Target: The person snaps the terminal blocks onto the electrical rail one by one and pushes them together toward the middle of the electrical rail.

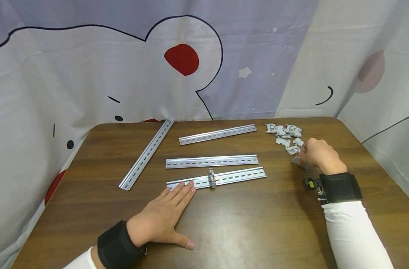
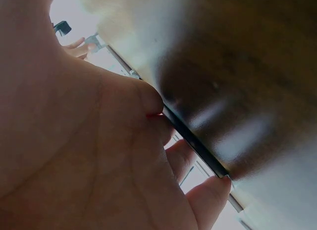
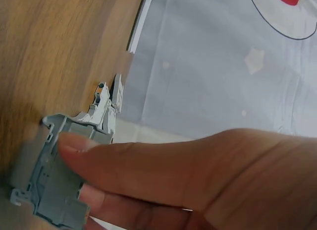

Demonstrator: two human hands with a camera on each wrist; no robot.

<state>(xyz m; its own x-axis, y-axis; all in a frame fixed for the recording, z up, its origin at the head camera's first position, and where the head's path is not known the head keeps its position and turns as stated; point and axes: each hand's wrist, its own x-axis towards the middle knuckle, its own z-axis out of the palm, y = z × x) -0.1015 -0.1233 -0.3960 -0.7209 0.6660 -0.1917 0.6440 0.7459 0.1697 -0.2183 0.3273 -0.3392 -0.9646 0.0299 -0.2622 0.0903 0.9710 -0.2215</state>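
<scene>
At the right of the table, my right hand (image 1: 316, 155) pinches a grey DIN rail terminal block (image 3: 59, 175) between thumb and fingers. Close beyond it lies a loose pile of similar terminal blocks (image 1: 283, 134). My left hand (image 1: 167, 215) lies flat with straight fingers, its fingertips on the left end of the nearest slotted metal DIN rail (image 1: 239, 177). One terminal block (image 1: 212, 178) stands across that rail, just right of the left fingertips. In the left wrist view the palm covers most of the rail.
Another DIN rail (image 1: 212, 161) lies parallel behind the nearest one. A third rail (image 1: 217, 134) sits farther back, and a fourth rail (image 1: 146, 155) slants at the left. A printed curtain (image 1: 90, 74) hangs along the back edge of the wooden table (image 1: 244, 224).
</scene>
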